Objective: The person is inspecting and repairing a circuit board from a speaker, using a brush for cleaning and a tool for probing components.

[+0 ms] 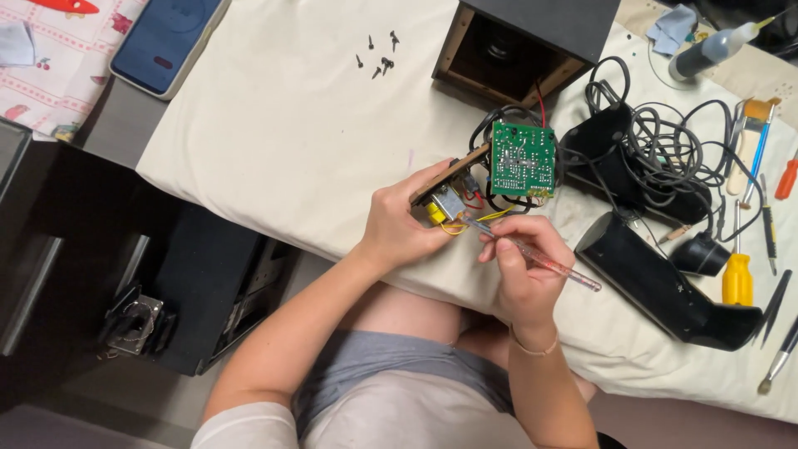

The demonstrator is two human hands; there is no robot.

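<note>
Green circuit board [522, 160] (probably gripped) in left hand [399, 229], right hand [519, 270] closed on screwdriver [532, 256]

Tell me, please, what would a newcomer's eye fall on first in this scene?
Probably the bright green circuit board at centre, wired to a wooden panel that the left hand grips while the right hand points a clear-handled screwdriver at it. Right of them, tangled black cables sprawl over the cream cloth.

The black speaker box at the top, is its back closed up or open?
Open. The black speaker box shows a bare wood-edged cavity, and its panel with the green circuit board is out, held by the left hand.
</note>
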